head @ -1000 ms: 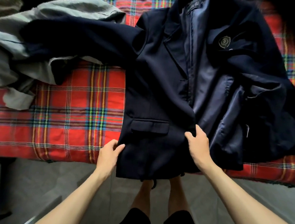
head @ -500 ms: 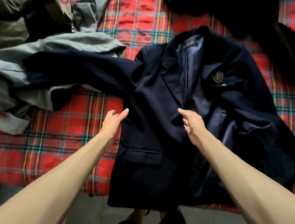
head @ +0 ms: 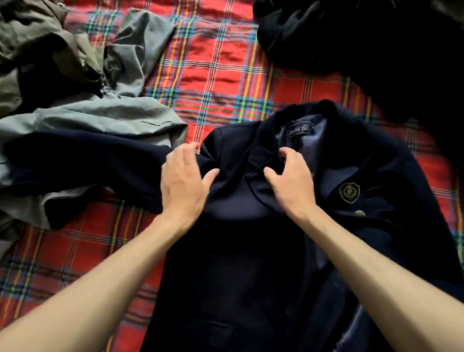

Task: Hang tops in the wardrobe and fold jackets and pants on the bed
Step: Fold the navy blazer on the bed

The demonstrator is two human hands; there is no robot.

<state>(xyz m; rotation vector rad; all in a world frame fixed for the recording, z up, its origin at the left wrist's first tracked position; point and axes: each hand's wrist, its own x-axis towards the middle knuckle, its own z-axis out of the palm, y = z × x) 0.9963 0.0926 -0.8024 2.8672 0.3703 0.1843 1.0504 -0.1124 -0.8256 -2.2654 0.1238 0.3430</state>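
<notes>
Red plaid bedding (head: 228,64) covers the bed under everything I can see, and the navy blazer (head: 246,260) lies on it front side up, straight ahead of me, collar away from me and hem toward me. Its front is partly open, so the bluish lining and the woven neck label (head: 301,130) show just below the collar. My left hand (head: 183,180) lies flat with straight fingers on the blazer where the shoulder meets the sleeve, thumb spread toward the lapel. My right hand (head: 291,180) is just beside it on the lapel, fingers bent and thumb drawn in, gripping a fold of the lapel cloth. To the right of that hand the chest carries a gold crest badge (head: 349,192), with a metal button (head: 359,213) just below it. The blazer's sleeve (head: 88,159) stretches out to the left and lies across a crumpled grey jacket (head: 104,121). Beyond that, in the far left corner, an olive green garment (head: 27,43) is bunched against the grey one. At the far right, past the blazer's collar, sits a heap of black clothing (head: 375,34), too dark to tell apart.
</notes>
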